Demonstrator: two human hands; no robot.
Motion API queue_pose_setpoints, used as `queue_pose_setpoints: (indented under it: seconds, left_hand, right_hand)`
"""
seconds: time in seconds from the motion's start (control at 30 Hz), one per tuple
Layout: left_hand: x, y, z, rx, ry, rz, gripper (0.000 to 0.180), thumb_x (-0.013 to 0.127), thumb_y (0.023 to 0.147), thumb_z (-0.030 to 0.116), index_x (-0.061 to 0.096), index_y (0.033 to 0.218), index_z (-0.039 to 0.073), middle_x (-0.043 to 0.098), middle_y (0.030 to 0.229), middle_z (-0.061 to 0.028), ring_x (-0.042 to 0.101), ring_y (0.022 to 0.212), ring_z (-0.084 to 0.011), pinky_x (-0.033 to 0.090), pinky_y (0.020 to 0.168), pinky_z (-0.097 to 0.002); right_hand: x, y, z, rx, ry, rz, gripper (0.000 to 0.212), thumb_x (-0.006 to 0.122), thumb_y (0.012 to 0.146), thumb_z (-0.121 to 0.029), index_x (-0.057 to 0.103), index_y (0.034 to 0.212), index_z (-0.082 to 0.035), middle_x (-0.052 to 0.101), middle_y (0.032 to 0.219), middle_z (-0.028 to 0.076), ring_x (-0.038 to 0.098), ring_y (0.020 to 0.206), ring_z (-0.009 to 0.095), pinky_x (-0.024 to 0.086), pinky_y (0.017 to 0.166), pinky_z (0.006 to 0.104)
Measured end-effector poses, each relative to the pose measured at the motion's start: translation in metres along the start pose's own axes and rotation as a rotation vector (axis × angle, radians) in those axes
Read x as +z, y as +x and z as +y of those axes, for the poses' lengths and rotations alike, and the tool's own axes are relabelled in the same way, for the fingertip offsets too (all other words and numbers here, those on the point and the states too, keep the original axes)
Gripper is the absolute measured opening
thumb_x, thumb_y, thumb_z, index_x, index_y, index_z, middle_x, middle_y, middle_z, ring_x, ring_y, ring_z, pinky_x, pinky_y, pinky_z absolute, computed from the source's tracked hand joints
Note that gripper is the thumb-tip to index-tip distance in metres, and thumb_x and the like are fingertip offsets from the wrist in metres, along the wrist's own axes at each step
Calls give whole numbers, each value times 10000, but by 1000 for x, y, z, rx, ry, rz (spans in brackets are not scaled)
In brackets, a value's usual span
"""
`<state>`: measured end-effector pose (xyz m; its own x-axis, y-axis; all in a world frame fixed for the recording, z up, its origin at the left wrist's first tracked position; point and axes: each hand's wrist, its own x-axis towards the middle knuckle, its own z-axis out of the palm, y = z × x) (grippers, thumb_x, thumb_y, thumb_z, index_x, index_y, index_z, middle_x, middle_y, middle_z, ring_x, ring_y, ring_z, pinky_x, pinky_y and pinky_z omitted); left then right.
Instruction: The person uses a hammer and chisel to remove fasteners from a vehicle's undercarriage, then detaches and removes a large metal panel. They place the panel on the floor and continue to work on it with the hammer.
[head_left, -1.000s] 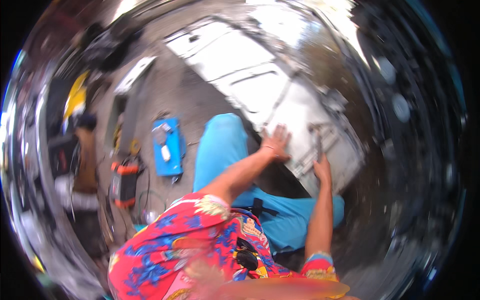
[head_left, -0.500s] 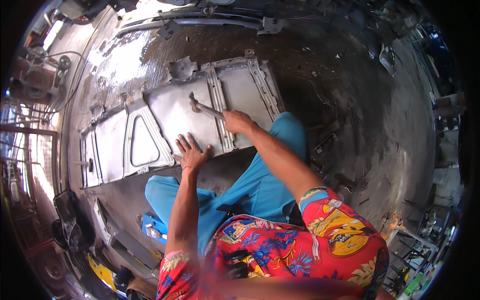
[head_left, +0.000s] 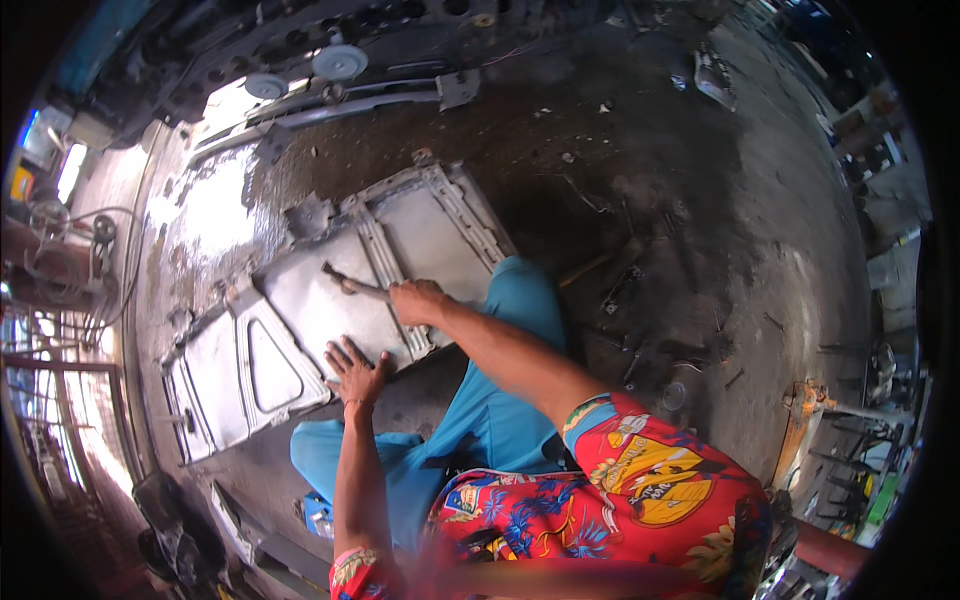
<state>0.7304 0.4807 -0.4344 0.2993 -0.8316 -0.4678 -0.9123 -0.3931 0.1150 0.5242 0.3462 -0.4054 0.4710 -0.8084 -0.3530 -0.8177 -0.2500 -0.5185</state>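
Note:
A long silver sheet-metal panel [head_left: 322, 302] with raised ribs and a rounded triangular frame lies on the floor in front of my crossed legs. My right hand [head_left: 418, 302] is wrapped round the handle of a hammer [head_left: 345, 281]. The hammer's head is over the panel's middle section; I cannot tell whether it touches the metal. Flat against the panel's near edge, fingers spread, rests my left hand [head_left: 357, 374], holding nothing. It sits a little nearer to me than the hammer head.
A metal bar [head_left: 350, 109] with an end bracket lies beyond the panel. Several loose tools and metal parts [head_left: 622, 285] are scattered on the dark floor to the right. A hose [head_left: 135, 235] curves at the left. Metal racks and parts line the right edge.
My view has shifted, so the panel and both hands appear lower and further left. The right hand still grips the hammer over the panel; the left hand stays flat on it.

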Motion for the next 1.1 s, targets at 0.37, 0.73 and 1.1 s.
queue_pose_setpoints:
  seconds: [0.37,0.73,1.1]
  left_hand:
    - [1,-1,-1,3,56,-6,1170,520,947,836,45,1764,146,-18,1833,-183,4,1686,-413,175,1207,-831]
    - [-8,-10,-1,46,-5,38,1129,558,964,781,88,1762,135,20,1821,-227,27,1680,-440,188,1209,-822]
    - [-21,-20,-7,88,-89,5,1105,584,950,789,129,1764,194,21,1813,-253,29,1669,-482,165,1213,-822]
  right_hand:
    - [3,1,-3,-56,47,124,350,634,857,-97,662,1170,58,771,1024,308,779,954,475,633,820,562]
    - [-33,-30,-38,-113,158,320,307,640,843,-99,657,1101,67,750,932,330,764,904,495,623,790,565]
    - [-70,-89,-82,-80,242,300,337,717,966,-204,634,1157,61,731,919,340,738,948,508,574,860,574]
